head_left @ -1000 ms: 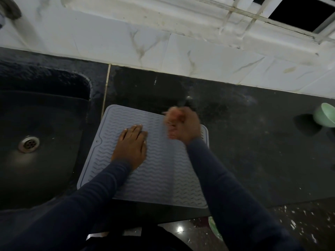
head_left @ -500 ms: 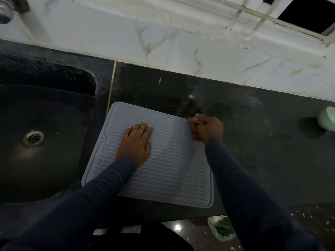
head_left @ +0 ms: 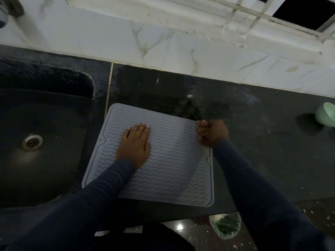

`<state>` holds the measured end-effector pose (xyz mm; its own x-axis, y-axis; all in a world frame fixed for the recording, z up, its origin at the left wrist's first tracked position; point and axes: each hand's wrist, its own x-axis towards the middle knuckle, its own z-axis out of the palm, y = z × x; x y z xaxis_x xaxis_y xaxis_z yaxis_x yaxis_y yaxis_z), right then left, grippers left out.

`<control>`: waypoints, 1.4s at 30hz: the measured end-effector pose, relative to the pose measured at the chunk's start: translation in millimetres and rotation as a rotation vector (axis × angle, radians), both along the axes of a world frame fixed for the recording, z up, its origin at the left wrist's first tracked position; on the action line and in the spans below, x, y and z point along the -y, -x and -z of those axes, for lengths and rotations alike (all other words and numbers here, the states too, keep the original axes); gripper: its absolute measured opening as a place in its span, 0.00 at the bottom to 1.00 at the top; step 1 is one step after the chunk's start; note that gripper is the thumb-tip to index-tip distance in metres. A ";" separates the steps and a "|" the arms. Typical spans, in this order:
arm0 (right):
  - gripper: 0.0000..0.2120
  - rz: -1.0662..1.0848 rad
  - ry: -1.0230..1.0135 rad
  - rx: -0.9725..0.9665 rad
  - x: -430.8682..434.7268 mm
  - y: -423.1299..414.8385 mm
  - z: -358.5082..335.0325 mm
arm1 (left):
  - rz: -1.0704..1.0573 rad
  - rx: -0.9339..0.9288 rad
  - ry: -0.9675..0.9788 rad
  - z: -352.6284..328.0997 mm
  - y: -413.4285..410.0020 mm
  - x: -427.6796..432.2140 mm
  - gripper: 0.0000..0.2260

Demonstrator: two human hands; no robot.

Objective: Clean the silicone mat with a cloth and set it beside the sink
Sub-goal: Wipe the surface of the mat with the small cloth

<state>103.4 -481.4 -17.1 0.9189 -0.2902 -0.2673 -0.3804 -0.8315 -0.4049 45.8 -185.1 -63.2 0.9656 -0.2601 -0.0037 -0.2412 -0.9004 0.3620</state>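
Sweeping rightward along the far edge of the silicone mat [head_left: 168,142], the person's right grip [head_left: 211,133] has travelled in the past second from the middle of that edge to its far right corner. It now sits there with fingers curled against the mat's border. No cloth shows in it, and this view does not tell whether those fingers clasp a cloth, pinch the mat's edge or hold nothing.

The left grip [head_left: 134,145] has not shifted. It lies released, palm down and fingers straight, pressing the mat's centre-left to the bench [head_left: 253,151]. The mat stays flat on the dark bench just beside the sink [head_left: 54,115], its left border close to the basin's rim, and it has not slid.

A curved boundary between a darker and a lighter patch crosses the mat's right part below the right grip and has moved along with it. Whether it is a shadow or a damp trail, the frame does not settle.

Judged from the stroke, one pass along the far edge looks finished, and the near edge is probably not yet wiped. Since the mat already lies beside the sink, little placing seems left once the wiping ends. A pale green bowl [head_left: 326,115] stands well apart at the bench's right end.
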 end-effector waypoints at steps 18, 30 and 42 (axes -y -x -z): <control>0.16 -0.334 0.550 -0.098 -0.8 -7.8 -17.6 | 0.013 -0.008 -0.006 -3.7 0.7 -0.1 0.27; 0.20 -0.791 0.240 0.240 -158.4 -24.2 -23.1 | 0.008 -0.049 -0.036 -6.4 -1.4 2.2 0.26; 0.14 -0.532 0.435 -0.132 -1.8 -36.1 -13.2 | 0.005 -0.054 0.006 -0.5 -1.1 -1.0 0.26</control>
